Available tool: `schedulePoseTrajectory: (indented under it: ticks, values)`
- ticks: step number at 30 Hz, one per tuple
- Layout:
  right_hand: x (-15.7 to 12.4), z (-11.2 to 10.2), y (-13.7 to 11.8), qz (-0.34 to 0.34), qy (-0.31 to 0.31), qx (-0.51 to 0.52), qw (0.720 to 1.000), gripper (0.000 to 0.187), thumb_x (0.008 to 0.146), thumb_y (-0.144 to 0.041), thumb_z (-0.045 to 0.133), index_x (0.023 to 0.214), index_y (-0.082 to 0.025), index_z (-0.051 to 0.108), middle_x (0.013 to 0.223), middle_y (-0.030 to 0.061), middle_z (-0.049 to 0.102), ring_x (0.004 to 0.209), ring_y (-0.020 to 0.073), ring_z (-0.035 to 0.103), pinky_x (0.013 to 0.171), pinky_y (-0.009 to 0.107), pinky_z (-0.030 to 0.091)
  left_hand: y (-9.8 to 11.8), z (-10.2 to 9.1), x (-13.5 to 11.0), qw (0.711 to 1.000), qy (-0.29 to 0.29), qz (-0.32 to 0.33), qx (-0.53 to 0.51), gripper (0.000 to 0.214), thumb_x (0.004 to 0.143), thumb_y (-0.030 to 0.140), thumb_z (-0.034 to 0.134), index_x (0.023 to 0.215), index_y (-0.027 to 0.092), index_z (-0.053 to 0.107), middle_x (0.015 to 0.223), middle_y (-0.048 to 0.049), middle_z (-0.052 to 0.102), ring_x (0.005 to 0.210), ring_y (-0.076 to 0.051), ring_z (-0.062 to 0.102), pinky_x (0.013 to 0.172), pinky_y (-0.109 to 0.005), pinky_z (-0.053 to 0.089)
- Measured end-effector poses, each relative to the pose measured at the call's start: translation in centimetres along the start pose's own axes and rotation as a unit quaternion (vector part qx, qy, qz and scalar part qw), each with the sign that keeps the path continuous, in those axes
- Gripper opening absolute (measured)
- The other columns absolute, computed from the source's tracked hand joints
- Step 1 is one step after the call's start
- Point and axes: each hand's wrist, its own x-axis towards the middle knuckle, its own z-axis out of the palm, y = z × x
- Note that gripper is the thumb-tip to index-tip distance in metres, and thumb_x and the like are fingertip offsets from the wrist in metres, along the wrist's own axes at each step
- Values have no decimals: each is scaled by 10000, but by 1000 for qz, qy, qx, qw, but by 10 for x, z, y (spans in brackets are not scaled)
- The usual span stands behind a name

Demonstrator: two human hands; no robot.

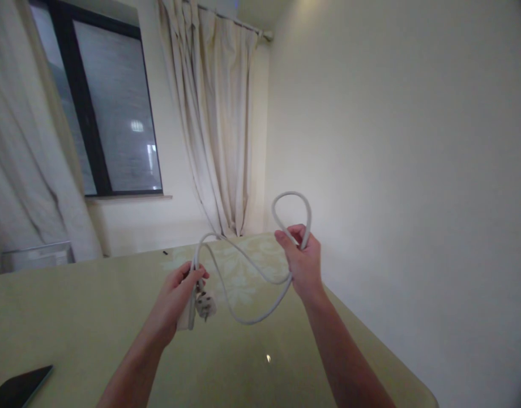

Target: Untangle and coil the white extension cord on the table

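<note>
From here I see my left hand [179, 289] pinching a white strip [185, 320], its plug [205, 305] just beside it, while my right hand [303, 262] is closed on the cord [254, 322]. One loop stands above the right fingers; slack curves between both hands, over the green table [82, 323]. A dark object [21, 387] lies at lower left; beyond are a curtain [229, 113] and a window [116, 107].

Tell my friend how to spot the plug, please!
Look above the pale green table, where the left hand grips a white block. The plug is just right of that block. It's short and chunky with little pins, unlike the long, smooth cord.
</note>
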Motion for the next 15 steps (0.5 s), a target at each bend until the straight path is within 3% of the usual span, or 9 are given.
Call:
schedulePoseTrajectory:
  ticks: [4, 7, 11, 15]
  values:
    - [13, -65, -11, -96, 107, -35, 989, 383, 789, -470, 839, 799, -207, 560, 573, -98, 397, 452, 67, 334, 417, 223, 257, -11, -36, 18, 995, 12, 16, 96, 478, 703, 645, 723, 770, 172, 699, 736, -55, 654, 644, -187, 576, 549, -275, 449]
    - [20, -112, -25, -158, 178, -55, 970, 440, 771, -446, 857, 709, -217, 486, 523, -115, 354, 411, 58, 318, 380, 207, 234, -22, -51, 30, 973, -1, 45, 225, 569, 708, 749, 606, 674, 185, 666, 660, -53, 633, 617, -202, 554, 553, -291, 383]
    - [38, -158, -61, -203, 207, -6, 957, 508, 768, -471, 852, 648, -236, 418, 443, -136, 307, 321, 53, 260, 300, 203, 179, -32, -52, 36, 896, 4, 84, 436, 564, 827, 713, 457, 570, 221, 561, 544, -42, 560, 589, -230, 559, 567, -310, 304]
    - [65, -180, -103, -245, 186, -9, 951, 501, 809, -549, 800, 618, -239, 457, 430, -115, 354, 299, 78, 338, 276, 230, 306, -33, -40, 26, 817, 18, 97, 568, 448, 905, 552, 432, 664, 222, 615, 729, -117, 712, 736, -297, 664, 635, -340, 334]
